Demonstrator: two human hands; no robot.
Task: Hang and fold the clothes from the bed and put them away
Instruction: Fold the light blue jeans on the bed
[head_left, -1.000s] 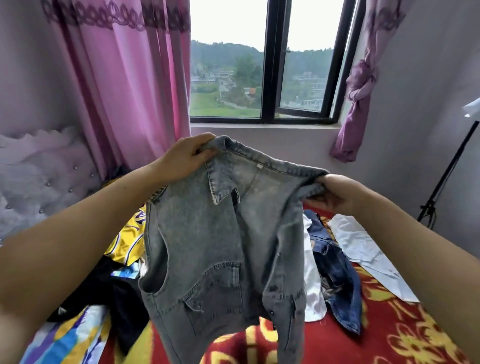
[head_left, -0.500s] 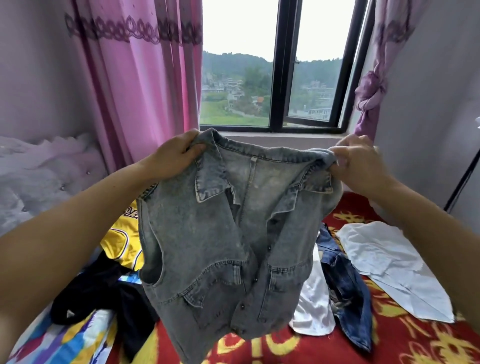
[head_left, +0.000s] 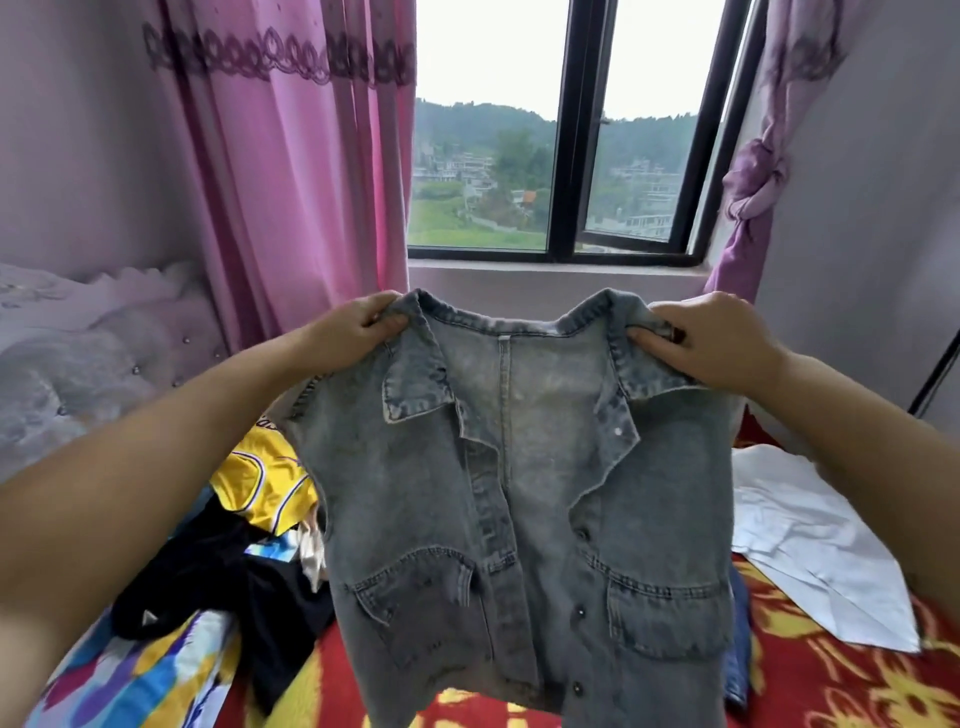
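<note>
I hold the denim vest (head_left: 524, 493) up in front of me, above the bed (head_left: 810, 680). My left hand (head_left: 353, 332) pinches its shoulder at 10 o'clock and my right hand (head_left: 711, 343) pinches the other shoulder at 2 o'clock, fingers curled into the cloth. The front hangs open, so I think one side could slip or twist if my pinch becomes loose. On the red blanket lie a white shirt (head_left: 810, 545) at 4 o'clock and a yellow jersey (head_left: 265, 478) at 8 o'clock. Behind are a window (head_left: 571, 156) and pink curtains (head_left: 291, 171).
</note>
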